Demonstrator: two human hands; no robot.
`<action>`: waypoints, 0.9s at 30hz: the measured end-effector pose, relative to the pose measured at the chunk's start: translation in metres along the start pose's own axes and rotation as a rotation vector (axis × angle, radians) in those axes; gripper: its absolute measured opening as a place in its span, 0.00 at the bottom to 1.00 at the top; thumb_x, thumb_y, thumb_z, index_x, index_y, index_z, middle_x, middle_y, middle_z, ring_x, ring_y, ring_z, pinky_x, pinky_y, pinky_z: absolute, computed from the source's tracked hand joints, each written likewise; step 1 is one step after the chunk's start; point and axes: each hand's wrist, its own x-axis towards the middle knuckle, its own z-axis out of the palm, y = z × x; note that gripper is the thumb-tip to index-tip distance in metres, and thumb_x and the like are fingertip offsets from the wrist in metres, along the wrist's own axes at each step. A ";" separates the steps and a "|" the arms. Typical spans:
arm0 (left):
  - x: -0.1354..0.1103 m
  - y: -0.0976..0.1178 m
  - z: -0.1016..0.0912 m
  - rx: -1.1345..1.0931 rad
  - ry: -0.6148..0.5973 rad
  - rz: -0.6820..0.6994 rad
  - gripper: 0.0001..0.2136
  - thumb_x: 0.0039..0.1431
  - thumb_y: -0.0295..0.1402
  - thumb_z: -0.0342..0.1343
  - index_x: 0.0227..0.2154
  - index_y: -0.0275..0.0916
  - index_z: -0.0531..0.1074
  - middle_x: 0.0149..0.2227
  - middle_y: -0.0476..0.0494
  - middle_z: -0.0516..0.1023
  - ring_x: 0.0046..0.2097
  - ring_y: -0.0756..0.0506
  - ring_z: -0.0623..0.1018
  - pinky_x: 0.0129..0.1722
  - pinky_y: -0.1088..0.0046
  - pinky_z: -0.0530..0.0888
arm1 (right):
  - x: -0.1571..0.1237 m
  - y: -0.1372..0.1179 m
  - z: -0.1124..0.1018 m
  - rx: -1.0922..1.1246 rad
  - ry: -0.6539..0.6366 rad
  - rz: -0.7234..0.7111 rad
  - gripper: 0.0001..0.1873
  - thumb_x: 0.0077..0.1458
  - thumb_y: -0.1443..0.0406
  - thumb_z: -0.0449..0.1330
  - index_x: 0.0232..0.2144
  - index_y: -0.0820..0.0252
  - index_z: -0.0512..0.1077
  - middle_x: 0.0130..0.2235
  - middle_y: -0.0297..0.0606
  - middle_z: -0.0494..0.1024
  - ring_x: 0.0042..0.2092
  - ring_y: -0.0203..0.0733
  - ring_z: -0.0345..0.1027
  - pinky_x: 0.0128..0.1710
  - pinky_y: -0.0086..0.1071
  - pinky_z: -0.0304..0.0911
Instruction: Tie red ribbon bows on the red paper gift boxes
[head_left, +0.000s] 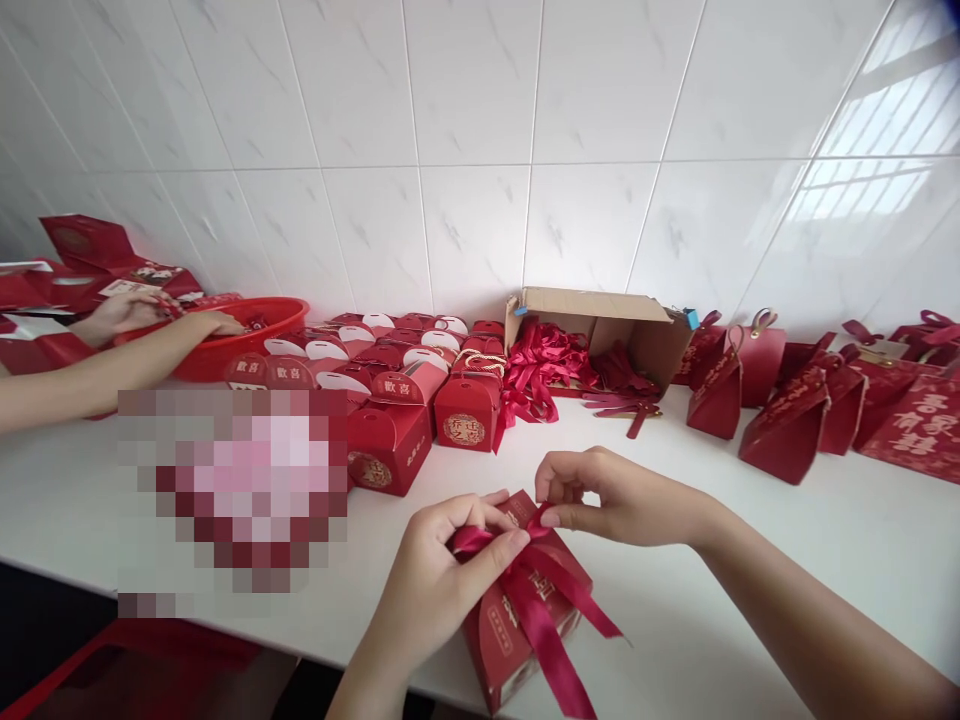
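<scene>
A red gift box [499, 625] with gold lettering lies near the table's front edge, and a dark red satin ribbon [546, 640] is looped in a bow on top of it. My left hand [457, 550] rests over the box's left side, thumb and fingers pinching the bow's left part. Above the box's right edge, my right hand [592, 495] pinches the right part of the bow between thumb and forefinger. Two ribbon tails hang over the box toward the front right. Part of the box is hidden under my left hand.
Several red handled boxes [394, 440] stand in rows behind. A cardboard box [637, 345] on its side holds loose red ribbons [551, 355]. Finished-looking red bags [787, 425] stand at right. At left, another person's arms [161, 350] reach into a red basin [281, 318].
</scene>
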 end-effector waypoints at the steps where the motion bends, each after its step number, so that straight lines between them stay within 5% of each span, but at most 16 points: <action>1: 0.001 -0.001 0.002 -0.005 0.012 -0.003 0.09 0.55 0.39 0.60 0.24 0.40 0.72 0.34 0.44 0.82 0.54 0.37 0.74 0.55 0.59 0.69 | 0.000 0.001 0.000 0.015 0.009 -0.001 0.07 0.59 0.61 0.57 0.34 0.59 0.66 0.30 0.32 0.73 0.30 0.32 0.64 0.29 0.26 0.60; 11: 0.001 0.003 0.007 -0.085 0.005 -0.054 0.11 0.47 0.36 0.65 0.19 0.41 0.69 0.36 0.43 0.83 0.56 0.35 0.73 0.55 0.56 0.71 | 0.002 0.003 0.004 0.040 0.058 -0.072 0.07 0.61 0.64 0.54 0.30 0.59 0.62 0.28 0.31 0.69 0.29 0.32 0.62 0.30 0.26 0.59; 19: 0.001 0.001 0.008 -0.053 -0.045 -0.053 0.12 0.46 0.33 0.64 0.18 0.41 0.65 0.35 0.42 0.83 0.58 0.35 0.72 0.55 0.57 0.69 | -0.004 0.002 -0.010 -0.094 -0.042 -0.149 0.06 0.60 0.71 0.52 0.30 0.59 0.63 0.28 0.32 0.69 0.29 0.32 0.59 0.29 0.26 0.57; 23: 0.000 0.001 0.005 -0.086 -0.094 -0.056 0.10 0.46 0.32 0.65 0.21 0.40 0.66 0.46 0.40 0.80 0.58 0.36 0.71 0.55 0.60 0.68 | -0.005 0.004 -0.012 -0.099 -0.096 -0.114 0.06 0.61 0.70 0.51 0.31 0.59 0.62 0.29 0.33 0.70 0.30 0.33 0.61 0.30 0.26 0.57; 27: -0.001 0.004 -0.001 -0.084 -0.166 -0.029 0.09 0.47 0.32 0.65 0.31 0.41 0.72 0.44 0.41 0.80 0.59 0.37 0.70 0.57 0.61 0.66 | -0.007 0.004 -0.013 -0.104 -0.132 -0.046 0.05 0.62 0.67 0.52 0.32 0.59 0.62 0.29 0.33 0.69 0.29 0.33 0.59 0.29 0.27 0.58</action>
